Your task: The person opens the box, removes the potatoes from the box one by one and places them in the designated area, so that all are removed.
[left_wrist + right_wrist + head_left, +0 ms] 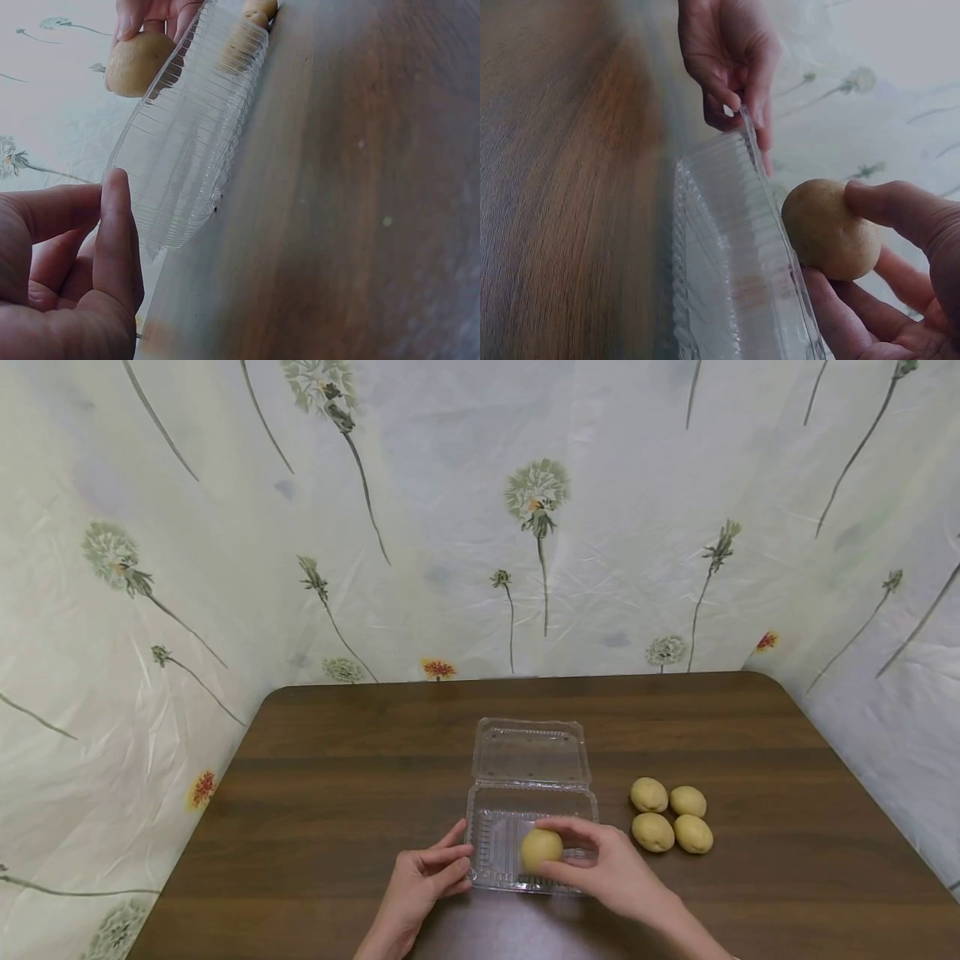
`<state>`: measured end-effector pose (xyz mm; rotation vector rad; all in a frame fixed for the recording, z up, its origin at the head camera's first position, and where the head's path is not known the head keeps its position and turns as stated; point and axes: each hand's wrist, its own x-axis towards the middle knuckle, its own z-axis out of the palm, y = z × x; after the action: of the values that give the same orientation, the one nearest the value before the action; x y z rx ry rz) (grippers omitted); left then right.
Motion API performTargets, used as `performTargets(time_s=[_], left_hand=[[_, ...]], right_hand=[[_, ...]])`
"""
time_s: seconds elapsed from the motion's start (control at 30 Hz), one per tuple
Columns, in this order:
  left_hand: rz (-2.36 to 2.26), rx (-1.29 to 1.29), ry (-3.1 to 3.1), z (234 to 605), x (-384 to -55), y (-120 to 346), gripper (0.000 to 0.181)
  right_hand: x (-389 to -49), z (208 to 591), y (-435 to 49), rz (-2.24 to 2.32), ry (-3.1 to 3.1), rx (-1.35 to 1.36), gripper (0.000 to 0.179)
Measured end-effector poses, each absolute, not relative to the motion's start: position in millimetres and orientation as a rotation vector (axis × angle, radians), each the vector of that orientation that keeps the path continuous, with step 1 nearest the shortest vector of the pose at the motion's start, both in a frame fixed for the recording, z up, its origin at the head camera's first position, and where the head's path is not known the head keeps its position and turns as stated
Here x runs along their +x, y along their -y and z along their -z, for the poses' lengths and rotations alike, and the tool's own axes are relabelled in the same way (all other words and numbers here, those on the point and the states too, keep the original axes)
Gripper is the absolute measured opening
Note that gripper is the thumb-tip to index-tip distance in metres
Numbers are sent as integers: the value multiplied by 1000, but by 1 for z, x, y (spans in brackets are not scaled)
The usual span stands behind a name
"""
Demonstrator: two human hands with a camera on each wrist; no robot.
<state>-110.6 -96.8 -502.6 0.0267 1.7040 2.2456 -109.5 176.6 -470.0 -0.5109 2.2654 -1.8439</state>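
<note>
A clear plastic clamshell container (497,850) lies with its lid (531,752) folded back, away from the person. My left hand (429,878) pinches the left rim of its base between thumb and fingers, as the left wrist view (71,262) also shows. Over the base, my right hand (611,868) grips a yellowish potato (542,851) between thumb and fingertips. Seen from the right wrist, the potato (829,229) is held just above the container's rim (776,217). Nothing else shows inside the base.
Several more potatoes (652,832) sit in a close cluster to the right of the container. Everything stands on a dark brown wooden table (360,777). A pale cloth with dandelion prints (450,510) hangs behind the table and along both sides.
</note>
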Motion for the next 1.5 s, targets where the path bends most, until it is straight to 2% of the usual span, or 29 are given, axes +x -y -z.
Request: performTargets(time_s=[0.97, 1.5], left_hand=[[-2218, 52, -1742, 505, -110, 98, 30], [-2222, 27, -1734, 503, -110, 97, 30]], right_hand=[[-90, 470, -203, 1875, -2336, -404, 49], [-81, 468, -216, 1898, -2399, -378, 45]])
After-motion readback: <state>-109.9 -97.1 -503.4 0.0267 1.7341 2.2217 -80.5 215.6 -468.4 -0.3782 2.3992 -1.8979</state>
